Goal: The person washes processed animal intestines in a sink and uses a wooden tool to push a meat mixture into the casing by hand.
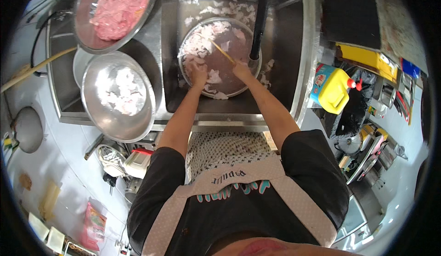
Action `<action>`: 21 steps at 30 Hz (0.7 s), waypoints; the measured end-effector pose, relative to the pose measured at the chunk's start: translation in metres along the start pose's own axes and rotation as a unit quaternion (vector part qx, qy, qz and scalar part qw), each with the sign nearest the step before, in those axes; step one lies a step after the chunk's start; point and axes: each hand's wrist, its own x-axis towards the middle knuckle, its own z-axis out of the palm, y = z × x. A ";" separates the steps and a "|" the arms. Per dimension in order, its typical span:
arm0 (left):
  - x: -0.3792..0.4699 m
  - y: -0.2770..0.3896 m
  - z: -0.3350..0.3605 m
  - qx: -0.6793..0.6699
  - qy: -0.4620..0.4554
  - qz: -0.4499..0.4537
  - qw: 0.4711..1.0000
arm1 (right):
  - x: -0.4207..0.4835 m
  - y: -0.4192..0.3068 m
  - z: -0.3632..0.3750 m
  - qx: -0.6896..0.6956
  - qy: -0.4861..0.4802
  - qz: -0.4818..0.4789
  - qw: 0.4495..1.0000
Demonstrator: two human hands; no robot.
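Note:
A round metal basin [220,96] stands in the stainless steel sink [232,108], holding murky pinkish water and pale, whitish pieces [203,40] that look like raw meat or fat. My right hand [242,70] grips a thin yellow stick [222,51], its far end reaching the pale pieces. At the basin's left side, my left hand [197,72] is among the pieces with its fingertips partly under water; whether it holds one is unclear. More scraps [237,13] lie in the sink around the basin.
A black faucet pipe [260,21] comes down over the basin's right side. To the left are a bowl of pink raw meat [120,11] and a metal bowl [119,126] with pale pieces. A yellow jug [332,90] stands right of the sink, beside a black-lined bin [351,118].

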 end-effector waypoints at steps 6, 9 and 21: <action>0.025 0.006 0.019 -0.023 -0.018 -0.155 0.987 | 0.053 0.003 0.065 0.125 -0.008 0.135 0.983; 0.063 -0.031 0.049 -0.024 -0.061 -0.072 0.995 | 0.064 -0.034 0.085 0.293 -0.030 0.145 0.945; 0.011 -0.004 -0.013 -0.537 -0.276 -0.273 0.749 | 0.008 -0.067 -0.044 0.771 -0.273 0.229 0.527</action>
